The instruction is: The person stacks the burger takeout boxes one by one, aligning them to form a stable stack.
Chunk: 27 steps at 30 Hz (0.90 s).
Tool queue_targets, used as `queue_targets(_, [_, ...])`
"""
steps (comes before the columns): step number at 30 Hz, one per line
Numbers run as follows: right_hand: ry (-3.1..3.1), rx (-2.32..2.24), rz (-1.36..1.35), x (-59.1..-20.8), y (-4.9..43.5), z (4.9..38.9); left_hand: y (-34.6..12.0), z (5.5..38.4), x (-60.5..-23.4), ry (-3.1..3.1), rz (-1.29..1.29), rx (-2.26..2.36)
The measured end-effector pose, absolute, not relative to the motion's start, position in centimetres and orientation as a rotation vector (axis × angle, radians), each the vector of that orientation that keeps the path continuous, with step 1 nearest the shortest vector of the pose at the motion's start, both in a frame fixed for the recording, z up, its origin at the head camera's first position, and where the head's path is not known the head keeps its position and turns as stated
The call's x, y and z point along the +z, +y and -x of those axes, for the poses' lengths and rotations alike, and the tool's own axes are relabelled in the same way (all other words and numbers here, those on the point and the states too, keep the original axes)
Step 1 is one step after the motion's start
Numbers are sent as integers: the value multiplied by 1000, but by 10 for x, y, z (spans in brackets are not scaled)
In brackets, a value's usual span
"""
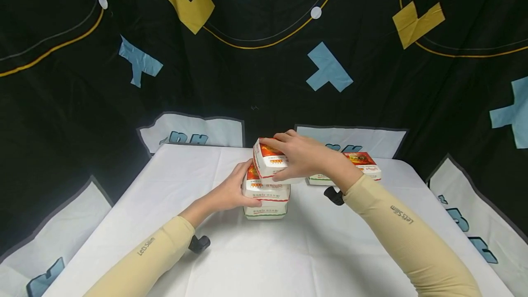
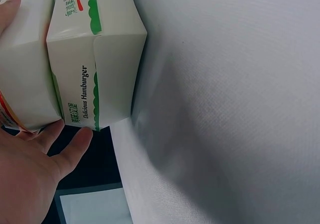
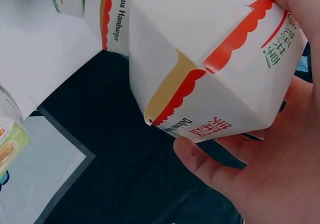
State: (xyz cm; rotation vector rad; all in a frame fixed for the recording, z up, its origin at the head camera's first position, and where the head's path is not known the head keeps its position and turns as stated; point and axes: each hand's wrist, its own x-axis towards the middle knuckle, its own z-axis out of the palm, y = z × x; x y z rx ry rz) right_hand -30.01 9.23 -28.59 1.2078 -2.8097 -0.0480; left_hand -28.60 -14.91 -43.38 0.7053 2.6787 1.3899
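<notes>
Two paper hamburger boxes stand stacked on the white table: the upper box [image 1: 270,194] has a red scalloped band, the lower box [image 1: 266,211] a green one. My left hand [image 1: 228,189] grips this stack from the left, thumb across the front and fingers along the side. In the left wrist view, fingertips touch the lower box [image 2: 80,83] printed "Delicious Hamburger". My right hand [image 1: 301,152] holds a third hamburger box [image 1: 268,162], red-topped and tilted, over the stack. The right wrist view shows fingers around that box; whether it touches the stack I cannot tell.
Another red-topped hamburger box [image 1: 365,164] sits at the back right of the white table [image 1: 247,260], partly behind my right forearm, with a green-trimmed box surface [image 1: 321,180] beside it. A black curtain [image 1: 264,81] hangs behind the table.
</notes>
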Motion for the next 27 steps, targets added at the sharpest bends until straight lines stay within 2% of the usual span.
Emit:
queue_targets(10, [-2920, 38, -1130, -283, 86, 297, -148, 284, -433, 2674, -707, 1403])
queue_targets(27, [-3052, -33, -1147, -273, 90, 293, -148, 281, -433, 2640, -704, 1449])
